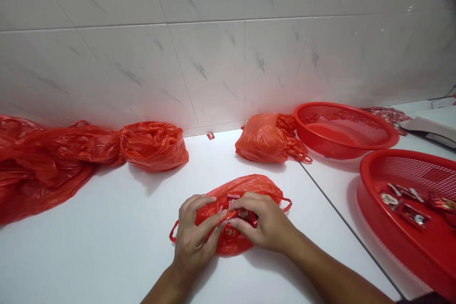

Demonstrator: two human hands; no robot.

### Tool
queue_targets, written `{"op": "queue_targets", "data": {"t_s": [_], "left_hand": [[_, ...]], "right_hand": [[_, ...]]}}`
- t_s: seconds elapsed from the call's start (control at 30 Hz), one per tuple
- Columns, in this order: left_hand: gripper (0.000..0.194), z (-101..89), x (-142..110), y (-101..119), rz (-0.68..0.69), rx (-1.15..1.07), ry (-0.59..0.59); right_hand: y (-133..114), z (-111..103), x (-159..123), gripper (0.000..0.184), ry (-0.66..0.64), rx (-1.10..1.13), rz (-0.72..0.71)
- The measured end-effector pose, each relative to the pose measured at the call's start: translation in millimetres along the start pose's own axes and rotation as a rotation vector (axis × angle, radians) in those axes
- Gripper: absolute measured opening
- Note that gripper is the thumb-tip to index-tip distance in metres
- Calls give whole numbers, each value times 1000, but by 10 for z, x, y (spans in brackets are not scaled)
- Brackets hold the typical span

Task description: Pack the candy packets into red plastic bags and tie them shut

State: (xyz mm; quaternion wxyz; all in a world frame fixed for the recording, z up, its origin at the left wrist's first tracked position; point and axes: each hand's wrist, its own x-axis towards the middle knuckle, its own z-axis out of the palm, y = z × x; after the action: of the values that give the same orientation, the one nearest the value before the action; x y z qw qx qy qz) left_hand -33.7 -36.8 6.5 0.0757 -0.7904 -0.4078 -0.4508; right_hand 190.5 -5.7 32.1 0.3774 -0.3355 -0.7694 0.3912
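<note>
A red plastic bag (245, 183) lies on the white table in front of me, its thin handle loops sticking out on both sides. Small red wrapped packets with pale printing (231, 232) show in its mouth. My left hand (197, 230) is closed, thumb and fingertips pinching a gathered fold of the bag's film near the middle. From the other side my right hand (261, 221) pinches the same fold, its fingertips almost touching those of the left. A shiny red packet lies partly hidden under the right fingers.
Bunched red bags (53, 161) and a filled open bag (155, 147) line the left. A closed red bag (261, 138) sits by the wall near a red basket (345, 145). A nearer red basket (388, 242) holds several wrapped sweets (413, 216). One small red packet (211, 136) lies by the wall.
</note>
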Motion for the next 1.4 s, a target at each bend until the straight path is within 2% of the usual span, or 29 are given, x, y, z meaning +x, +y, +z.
{"op": "queue_targets", "data": {"t_s": [0.13,0.3,0.47,0.53,0.6,0.67,0.77,0.83,0.93,1.07,1.13,1.17,1.3,1.4], "left_hand": [[30,14,-1,4,-14,7,-27],[32,4,-6,-15,-110,44,3],[30,0,-2,-29,-154,67,29],[30,0,8,-24,-149,63,23],[30,-2,17,-12,-139,59,17],[32,-5,20,5,-113,42,2],[39,-4,7,35,-53,-4,-64],[40,2,-1,54,-5,-35,-113],[33,16,2,78,49,-69,-143],[23,12,20,91,65,-79,-110],[19,-6,20,80,39,-73,-53],[18,-16,18,67,13,-66,-16],[20,-35,0,-7,-128,6,116],[12,1,-18,-40,-191,62,49]], "right_hand": [[13,-2,10,11,-1,-62,-28],[55,-140,20,7,44,-118,2],[127,-193,19,7,-61,-235,98],[151,-176,25,10,-58,-258,143],[154,-152,28,17,-32,-203,183],[138,-121,18,28,-38,-48,216],[93,-52,-20,53,-153,288,283],[61,6,-47,73,-246,414,327],[22,79,-67,95,-315,407,312],[36,77,-62,105,-369,416,308],[77,36,-45,102,-334,428,309],[103,10,-31,95,-286,434,306],[204,-91,56,49,51,589,384],[244,-148,121,36,261,817,440]]}}
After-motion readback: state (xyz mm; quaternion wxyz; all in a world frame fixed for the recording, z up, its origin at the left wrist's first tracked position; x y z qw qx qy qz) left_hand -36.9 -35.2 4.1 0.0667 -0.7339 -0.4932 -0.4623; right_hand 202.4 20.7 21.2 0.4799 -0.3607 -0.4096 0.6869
